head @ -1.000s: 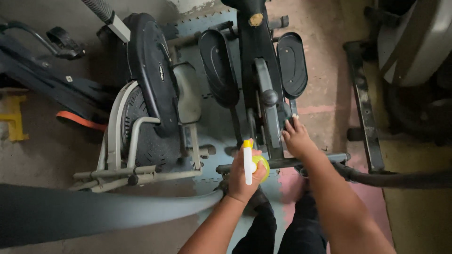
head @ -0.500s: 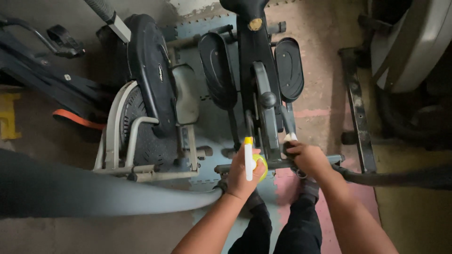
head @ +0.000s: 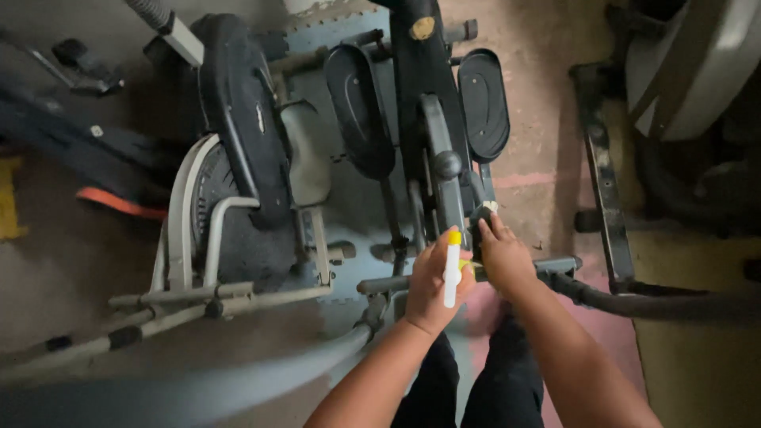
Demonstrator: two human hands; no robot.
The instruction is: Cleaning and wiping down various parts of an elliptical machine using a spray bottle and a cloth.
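Down by the bike: my left hand (head: 432, 287) is closed around a white spray bottle (head: 452, 268) with a yellow top, held just above the black exercise bike (head: 434, 119).
Right hand: my right hand (head: 502, 255) presses on the bike's frame; I think a bit of white cloth (head: 491, 206) peeks out at my fingertips, but I cannot tell how tight the grip is.
Could go wrong: I think the spray could hit my right hand, because the hands nearly touch.
Slip: the bottle could drop onto the floor mat (head: 361, 257).
Hard to see: the nozzle's aim, and most of the cloth.

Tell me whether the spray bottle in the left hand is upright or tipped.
Upright: the spray bottle stands vertical in the left hand, yellow nozzle tip on top, white trigger head below it. Its fill level cannot be told.
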